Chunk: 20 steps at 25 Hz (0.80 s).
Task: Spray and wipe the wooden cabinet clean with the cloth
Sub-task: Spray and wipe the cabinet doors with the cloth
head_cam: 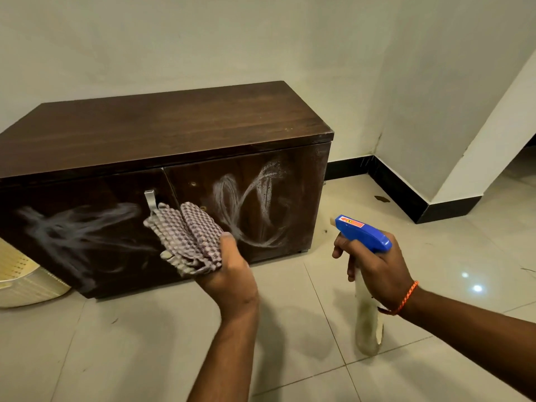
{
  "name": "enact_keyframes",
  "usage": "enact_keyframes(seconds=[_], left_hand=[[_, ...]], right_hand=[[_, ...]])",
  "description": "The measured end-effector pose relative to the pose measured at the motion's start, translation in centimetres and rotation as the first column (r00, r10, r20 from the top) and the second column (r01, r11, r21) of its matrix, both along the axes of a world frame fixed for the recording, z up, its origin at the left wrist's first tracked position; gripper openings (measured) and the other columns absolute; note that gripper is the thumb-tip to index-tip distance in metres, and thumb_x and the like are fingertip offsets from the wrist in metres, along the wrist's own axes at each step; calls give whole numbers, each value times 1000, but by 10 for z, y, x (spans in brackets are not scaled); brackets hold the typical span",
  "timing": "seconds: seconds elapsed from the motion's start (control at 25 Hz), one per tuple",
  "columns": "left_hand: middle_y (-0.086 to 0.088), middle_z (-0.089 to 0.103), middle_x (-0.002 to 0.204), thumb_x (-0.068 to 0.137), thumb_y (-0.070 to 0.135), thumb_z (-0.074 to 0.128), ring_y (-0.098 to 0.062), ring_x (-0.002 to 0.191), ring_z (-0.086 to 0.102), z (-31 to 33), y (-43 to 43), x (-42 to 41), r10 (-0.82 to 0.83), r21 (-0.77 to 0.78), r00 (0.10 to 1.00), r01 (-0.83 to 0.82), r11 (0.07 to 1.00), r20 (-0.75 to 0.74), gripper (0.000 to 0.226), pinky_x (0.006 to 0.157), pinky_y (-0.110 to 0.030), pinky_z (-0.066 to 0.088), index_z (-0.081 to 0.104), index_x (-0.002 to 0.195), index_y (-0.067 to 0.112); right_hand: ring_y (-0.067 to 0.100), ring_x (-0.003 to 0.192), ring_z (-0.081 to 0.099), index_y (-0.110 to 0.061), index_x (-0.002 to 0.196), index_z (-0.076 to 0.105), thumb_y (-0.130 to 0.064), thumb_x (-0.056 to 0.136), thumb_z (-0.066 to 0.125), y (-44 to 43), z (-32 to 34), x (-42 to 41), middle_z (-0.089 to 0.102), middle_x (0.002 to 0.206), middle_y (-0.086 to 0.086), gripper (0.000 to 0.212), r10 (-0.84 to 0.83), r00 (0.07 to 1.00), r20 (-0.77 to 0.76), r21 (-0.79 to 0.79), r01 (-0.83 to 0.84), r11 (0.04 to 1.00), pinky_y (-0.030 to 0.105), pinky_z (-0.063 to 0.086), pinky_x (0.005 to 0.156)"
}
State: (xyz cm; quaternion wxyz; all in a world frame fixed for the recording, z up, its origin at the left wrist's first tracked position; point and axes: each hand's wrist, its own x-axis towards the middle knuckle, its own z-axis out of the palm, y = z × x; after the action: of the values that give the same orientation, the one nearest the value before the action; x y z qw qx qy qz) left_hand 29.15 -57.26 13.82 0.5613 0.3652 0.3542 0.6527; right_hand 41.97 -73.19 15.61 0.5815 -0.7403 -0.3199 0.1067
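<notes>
The low dark wooden cabinet [162, 126] stands against the wall, with two front doors and a metal handle [150, 199] on the left one. White smears mark both doors [252, 204]. My left hand [232, 268] holds a folded checked cloth [188, 236] just in front of the seam between the doors. My right hand [374, 268] grips a spray bottle [367, 309] with a blue trigger head [362, 232], nozzle aimed left at the right door, a short way off it.
A cream perforated basket [26, 282] sits on the floor at the cabinet's left front corner. Pale floor tiles [130, 343] spread in front. A slanted white wall with black skirting [441, 210] juts out on the right.
</notes>
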Motion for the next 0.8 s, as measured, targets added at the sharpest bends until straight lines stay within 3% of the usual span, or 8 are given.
enact_keyframes(seconds=[0.08, 0.12, 0.2, 0.32, 0.44, 0.52, 0.64, 0.8], left_hand=[[-24, 45, 151, 97, 18, 63, -33, 141, 45, 3, 3, 9, -6, 204, 939, 81, 976, -344, 58, 121, -39, 35, 41, 146, -4], [-31, 34, 156, 100, 14, 59, -40, 147, 35, 1, 13, 16, 59, 398, 899, 132, 908, -433, 61, 124, -41, 30, 32, 150, -10], [-36, 12, 161, 100, 10, 59, -44, 154, 13, 1, 39, 35, 172, 674, 823, 303, 674, -542, 70, 127, -49, 17, 18, 153, -13], [-25, -6, 166, 101, 26, 61, -33, 156, -14, 3, 73, 66, 406, 720, 597, 528, 450, -692, 80, 128, -52, 2, 11, 156, -4], [-13, -20, 168, 97, 51, 59, -30, 155, -19, 10, 91, 89, 695, 714, 384, 647, 266, -607, 96, 128, -48, -1, 4, 157, -2], [-19, -6, 167, 86, 72, 54, -38, 156, -5, 20, 90, 93, 760, 667, 290, 705, 241, -581, 113, 127, -51, 5, 5, 159, 0], [-24, 11, 168, 87, 77, 45, -38, 154, 5, 24, 81, 110, 798, 637, 278, 753, 164, -534, 111, 127, -48, 1, 13, 160, 1], [-16, 14, 169, 104, 51, 32, -31, 157, 12, 25, 78, 138, 890, 567, 315, 820, -81, -329, 78, 127, -42, 2, 9, 162, 5]], right_hand=[[25, 44, 57, -5, 85, 68, -20, 89, 56, -10, 13, -2, 68, 72, 10, 19, 51, 999, 1, 13, -51, 999, 27, 51, 43], [25, 43, 56, -5, 85, 68, -22, 87, 56, -14, 17, -4, 68, 72, 10, 21, 64, 998, -16, 31, -63, 997, 28, 51, 43], [25, 42, 55, -5, 84, 67, -23, 86, 55, -23, 18, -5, 67, 72, 13, 22, 77, 995, -66, 79, -72, 994, 32, 51, 42], [29, 43, 54, -9, 79, 68, -23, 86, 55, -26, 6, -10, 67, 71, 13, 20, 112, 988, -104, 126, -98, 987, 35, 50, 42], [31, 42, 55, -19, 74, 69, -24, 86, 56, -18, -7, -11, 68, 72, 12, 18, 147, 983, -106, 167, -128, 978, 34, 50, 43], [31, 42, 55, -19, 74, 69, -22, 86, 56, -11, -9, -11, 67, 72, 12, 18, 148, 984, -96, 208, -125, 970, 33, 49, 43], [31, 42, 55, -12, 78, 68, -19, 87, 55, -2, -17, -3, 67, 72, 11, 18, 121, 987, -108, 254, -91, 963, 33, 50, 43], [33, 43, 54, -14, 78, 68, -32, 84, 55, 7, -20, 5, 67, 73, 12, 23, 90, 986, -138, 275, -49, 960, 36, 51, 42]])
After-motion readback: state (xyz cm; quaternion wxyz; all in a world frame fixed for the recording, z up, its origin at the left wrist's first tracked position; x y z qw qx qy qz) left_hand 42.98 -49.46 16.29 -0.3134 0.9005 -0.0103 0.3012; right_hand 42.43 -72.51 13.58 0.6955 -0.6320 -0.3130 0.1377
